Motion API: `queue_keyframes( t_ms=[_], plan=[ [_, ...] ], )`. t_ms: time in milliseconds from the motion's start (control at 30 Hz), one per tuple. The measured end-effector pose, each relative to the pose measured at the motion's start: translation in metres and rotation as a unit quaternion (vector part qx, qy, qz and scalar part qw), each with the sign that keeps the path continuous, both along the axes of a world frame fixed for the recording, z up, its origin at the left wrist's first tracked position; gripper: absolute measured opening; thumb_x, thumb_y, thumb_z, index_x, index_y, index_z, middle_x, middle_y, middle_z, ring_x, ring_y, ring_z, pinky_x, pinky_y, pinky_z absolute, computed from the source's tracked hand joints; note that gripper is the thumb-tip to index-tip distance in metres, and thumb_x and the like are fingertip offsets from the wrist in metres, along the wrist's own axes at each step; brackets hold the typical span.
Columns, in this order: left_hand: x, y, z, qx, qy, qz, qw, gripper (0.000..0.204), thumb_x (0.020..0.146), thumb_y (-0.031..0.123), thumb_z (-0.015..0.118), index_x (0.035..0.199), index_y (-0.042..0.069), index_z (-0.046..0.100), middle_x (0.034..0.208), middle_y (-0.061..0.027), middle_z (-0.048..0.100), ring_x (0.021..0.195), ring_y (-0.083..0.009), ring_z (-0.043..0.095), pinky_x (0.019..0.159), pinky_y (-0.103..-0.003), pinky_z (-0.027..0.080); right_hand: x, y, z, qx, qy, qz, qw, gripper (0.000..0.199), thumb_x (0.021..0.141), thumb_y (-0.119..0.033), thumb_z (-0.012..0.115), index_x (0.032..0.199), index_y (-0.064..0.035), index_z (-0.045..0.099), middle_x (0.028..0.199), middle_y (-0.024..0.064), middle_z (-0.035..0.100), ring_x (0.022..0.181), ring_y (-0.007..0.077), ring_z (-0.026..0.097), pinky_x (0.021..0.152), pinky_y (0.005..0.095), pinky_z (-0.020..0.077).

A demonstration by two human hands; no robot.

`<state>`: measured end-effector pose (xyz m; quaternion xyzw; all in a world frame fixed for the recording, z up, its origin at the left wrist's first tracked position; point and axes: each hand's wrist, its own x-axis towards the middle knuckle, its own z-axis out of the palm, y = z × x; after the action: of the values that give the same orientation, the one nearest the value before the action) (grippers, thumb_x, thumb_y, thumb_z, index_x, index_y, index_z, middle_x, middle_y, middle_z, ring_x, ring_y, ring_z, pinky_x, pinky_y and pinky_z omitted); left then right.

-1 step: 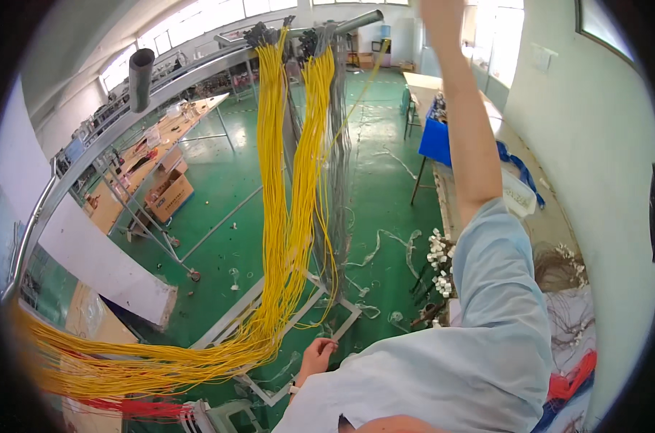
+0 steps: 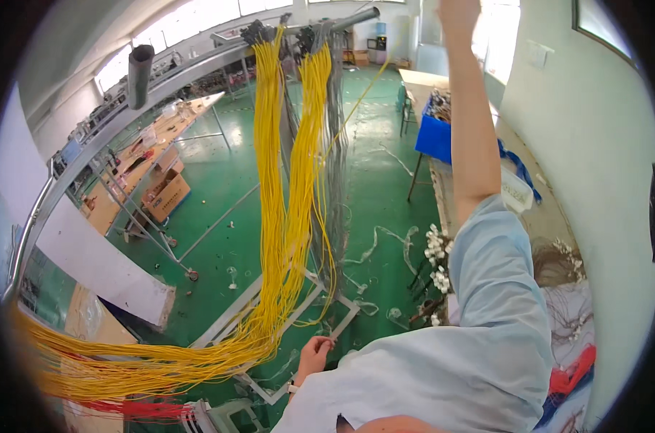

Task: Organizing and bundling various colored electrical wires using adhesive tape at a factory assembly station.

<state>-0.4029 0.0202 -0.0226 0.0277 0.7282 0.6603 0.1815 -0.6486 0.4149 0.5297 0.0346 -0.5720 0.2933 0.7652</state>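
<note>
Two thick hanks of long yellow wires (image 2: 269, 166) hang from a metal rail (image 2: 197, 61), with dark ends bunched at the top. Lower down they bend left into one wide sheaf. A single yellow wire (image 2: 367, 88) slants up and right from the right-hand hank, its upper end blurring out. My right hand (image 2: 459, 9) is raised high at the top edge, with its fingers cut off from view. My left hand (image 2: 313, 356) is low beside the wires, its fingers curled together. Whatever is between them, if anything, is hidden.
Grey strands (image 2: 337, 123) hang beside the yellow hanks. On the right bench are a blue bin (image 2: 434, 146) and a clear tray (image 2: 516, 191). White connectors (image 2: 438, 260) cluster below. A wooden table (image 2: 143, 159) and cardboard box (image 2: 167, 195) stand left; red wires (image 2: 125, 410) lie lower left.
My raised right arm has shifted slightly right. The slanting yellow wire now shows a longer straight stretch away from the hank. My left hand has hardly moved.
</note>
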Motion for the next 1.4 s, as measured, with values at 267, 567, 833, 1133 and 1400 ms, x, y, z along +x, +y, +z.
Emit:
queue_keyframes(
  t_ms=[267,567,833,1133,1400],
  plan=[
    [0.020,-0.028,0.059,0.332,-0.223,-0.227,0.888,0.058,0.099,0.047,0.036,0.130,0.000,0.047,0.125,-0.0109,0.055,0.117,-0.0209,0.051,0.102,-0.036,0.037,0.182,-0.149,-0.361,-0.132,-0.270,0.295,0.907,0.012,0.090,-0.010,0.055,0.081,-0.0038,0.060,0.073,0.0035,0.062,0.071,0.0161,0.062,0.064,0.0324,0.0509],
    [0.120,-0.063,-0.013,0.297,-0.241,-0.377,0.844,0.043,0.101,0.027,0.039,0.130,-0.004,0.046,0.120,-0.0101,0.055,0.112,-0.0202,0.052,0.096,-0.033,0.040,0.480,-0.350,-0.541,-0.573,-0.334,0.444,0.602,0.019,0.089,-0.020,0.062,0.095,-0.0027,0.067,0.080,0.0076,0.066,0.071,0.0135,0.066,0.065,0.0272,0.0553],
    [0.281,-0.091,-0.029,0.092,-0.430,-0.458,0.773,0.038,0.101,0.034,0.037,0.115,0.002,0.052,0.113,-0.0088,0.057,0.103,-0.0213,0.054,0.093,-0.036,0.041,0.681,-0.424,-0.575,-0.644,-0.338,0.283,0.625,0.038,0.097,-0.030,0.048,0.084,0.0011,0.066,0.068,0.0060,0.064,0.051,0.0129,0.058,0.045,0.0267,0.0469],
    [0.434,-0.098,-0.034,0.036,-0.397,-0.365,0.841,0.029,0.100,0.023,0.040,0.120,0.003,0.047,0.110,-0.0104,0.058,0.101,-0.0231,0.057,0.090,-0.037,0.042,0.794,-0.448,-0.615,-0.566,-0.417,0.031,0.711,0.036,0.092,-0.026,0.049,0.076,0.0024,0.063,0.069,0.0154,0.066,0.062,0.0287,0.064,0.060,0.0397,0.0479],
    [0.507,-0.060,-0.060,0.122,-0.342,-0.395,0.844,0.038,0.101,0.032,0.035,0.117,0.001,0.051,0.114,-0.0104,0.061,0.104,-0.0218,0.058,0.089,-0.033,0.046,0.890,-0.411,-0.622,-0.487,-0.505,0.109,0.705,0.043,0.091,-0.033,0.051,0.068,0.0026,0.061,0.067,0.0157,0.065,0.057,0.0256,0.063,0.057,0.0390,0.0493]
  ],
)
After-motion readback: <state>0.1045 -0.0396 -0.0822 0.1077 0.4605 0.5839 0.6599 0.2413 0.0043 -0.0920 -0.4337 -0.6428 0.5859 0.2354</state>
